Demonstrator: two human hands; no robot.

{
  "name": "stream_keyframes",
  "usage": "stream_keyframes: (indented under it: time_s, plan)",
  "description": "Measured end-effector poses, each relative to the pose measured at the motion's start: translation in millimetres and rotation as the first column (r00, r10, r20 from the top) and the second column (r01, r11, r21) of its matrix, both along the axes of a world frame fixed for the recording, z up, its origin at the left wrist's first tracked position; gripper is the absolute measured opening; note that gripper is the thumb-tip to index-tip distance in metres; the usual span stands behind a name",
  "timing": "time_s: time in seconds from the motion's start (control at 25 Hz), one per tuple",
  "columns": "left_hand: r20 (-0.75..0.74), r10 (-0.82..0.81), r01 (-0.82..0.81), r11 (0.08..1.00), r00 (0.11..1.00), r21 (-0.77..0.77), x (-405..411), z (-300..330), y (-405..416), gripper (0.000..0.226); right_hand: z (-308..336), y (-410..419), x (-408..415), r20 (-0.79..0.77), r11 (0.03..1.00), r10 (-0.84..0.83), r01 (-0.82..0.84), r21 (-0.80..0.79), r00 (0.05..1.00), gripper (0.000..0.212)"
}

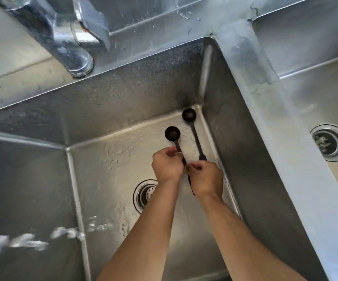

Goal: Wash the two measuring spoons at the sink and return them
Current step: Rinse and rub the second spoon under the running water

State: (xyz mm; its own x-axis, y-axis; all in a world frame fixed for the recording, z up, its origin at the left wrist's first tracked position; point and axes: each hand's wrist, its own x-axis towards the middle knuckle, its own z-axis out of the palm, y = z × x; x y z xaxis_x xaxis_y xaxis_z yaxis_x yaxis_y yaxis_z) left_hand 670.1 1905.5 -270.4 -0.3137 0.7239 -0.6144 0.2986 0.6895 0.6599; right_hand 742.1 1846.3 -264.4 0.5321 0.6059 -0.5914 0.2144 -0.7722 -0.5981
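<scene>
Both forearms reach into the sink (123, 102); left hand (167, 166) and right hand (205, 177) pinch one measuring spoon (172, 133), rubbing it. Second spoon (189, 115) waits; rinsing seems next.

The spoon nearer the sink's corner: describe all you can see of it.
The spoon nearer the corner is black, apparently matte plastic, with a small round bowl and a long thin handle that widens at its near end. It lies in the basin close to the right wall, bowl pointing into the far corner. Its near end vanishes behind the right hand, so a grip there cannot be confirmed. A second spoon lies to its left, apart at the bowls.
</scene>
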Motion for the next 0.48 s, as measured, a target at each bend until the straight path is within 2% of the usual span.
stream_keyframes:
  time_s: [0.08,0.2,0.48]
  plan:
    - [-0.046,-0.015,0.016,0.999,0.999,0.028,4,-11,13,0.017,-13,14,2,0.035,0.999,-0.028,0.029,-0.021,0.999,0.031]
    - [-0.095,-0.023,0.027,0.999,0.995,0.046,5,-26,28,0.016,-26,30,0,0.057,0.999,-0.035,0.036,-0.019,0.998,0.021]
    - [-0.085,0.021,-0.015,0.997,0.996,0.075,7,-35,44,0.019,-33,50,-5,0.11,1.0,-0.018,0.018,-0.003,0.994,0.016]
